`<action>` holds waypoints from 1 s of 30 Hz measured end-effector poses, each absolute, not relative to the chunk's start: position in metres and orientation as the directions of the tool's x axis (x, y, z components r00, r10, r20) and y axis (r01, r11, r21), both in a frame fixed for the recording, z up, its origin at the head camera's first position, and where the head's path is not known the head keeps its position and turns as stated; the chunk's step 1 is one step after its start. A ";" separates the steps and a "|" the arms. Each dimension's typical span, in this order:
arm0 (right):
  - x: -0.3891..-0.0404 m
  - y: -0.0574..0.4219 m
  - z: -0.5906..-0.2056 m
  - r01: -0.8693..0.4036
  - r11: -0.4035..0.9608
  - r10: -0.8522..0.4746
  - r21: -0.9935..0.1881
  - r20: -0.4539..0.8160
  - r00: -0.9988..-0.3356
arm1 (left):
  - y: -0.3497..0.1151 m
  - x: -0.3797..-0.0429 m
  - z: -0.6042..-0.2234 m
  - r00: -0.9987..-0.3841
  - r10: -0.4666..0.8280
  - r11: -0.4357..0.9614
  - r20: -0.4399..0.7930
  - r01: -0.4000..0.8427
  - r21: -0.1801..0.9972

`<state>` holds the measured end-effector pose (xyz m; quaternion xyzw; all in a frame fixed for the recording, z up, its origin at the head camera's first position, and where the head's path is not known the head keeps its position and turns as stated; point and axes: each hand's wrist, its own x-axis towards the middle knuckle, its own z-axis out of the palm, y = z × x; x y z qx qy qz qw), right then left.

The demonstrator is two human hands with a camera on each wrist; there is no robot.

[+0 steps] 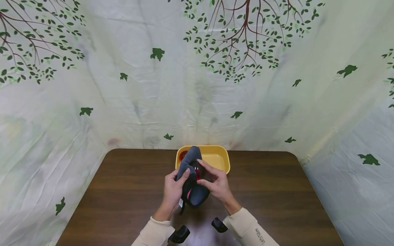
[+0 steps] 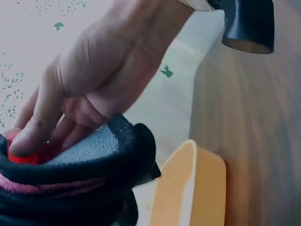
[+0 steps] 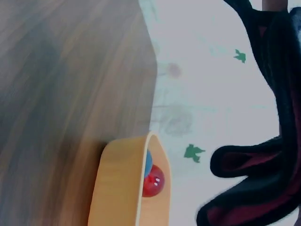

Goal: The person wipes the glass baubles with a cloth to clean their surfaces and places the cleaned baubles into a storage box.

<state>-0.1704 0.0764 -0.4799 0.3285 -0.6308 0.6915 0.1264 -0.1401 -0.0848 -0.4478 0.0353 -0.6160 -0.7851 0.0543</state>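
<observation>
A dark blue, soft padded fabric piece [image 1: 198, 195] with black edging, pink lining and a small white tag is held up over the table. My left hand [image 1: 173, 187] grips its left side, thumb on the near face. At its opening my right hand [image 1: 218, 182] pinches a small red ball [image 2: 23, 154], which shows partly under the fingers in the left wrist view. The fabric hides the rest of the ball. In the right wrist view the folded fabric [image 3: 254, 188] fills the right side.
A yellow tray [image 1: 228, 160] stands behind the hands near the table's far edge. In it lie a glossy red ball [image 3: 154, 181] and a blue ball [image 3: 148, 162]. The brown wooden table [image 1: 129, 191] backs onto a leaf-printed cloth [image 1: 138, 112].
</observation>
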 end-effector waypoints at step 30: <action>-0.175 0.090 -0.459 -0.514 -0.065 -0.392 -0.856 0.495 -0.775 | -0.097 -0.135 -0.446 -0.991 -0.015 -0.108 0.133 0.134 0.985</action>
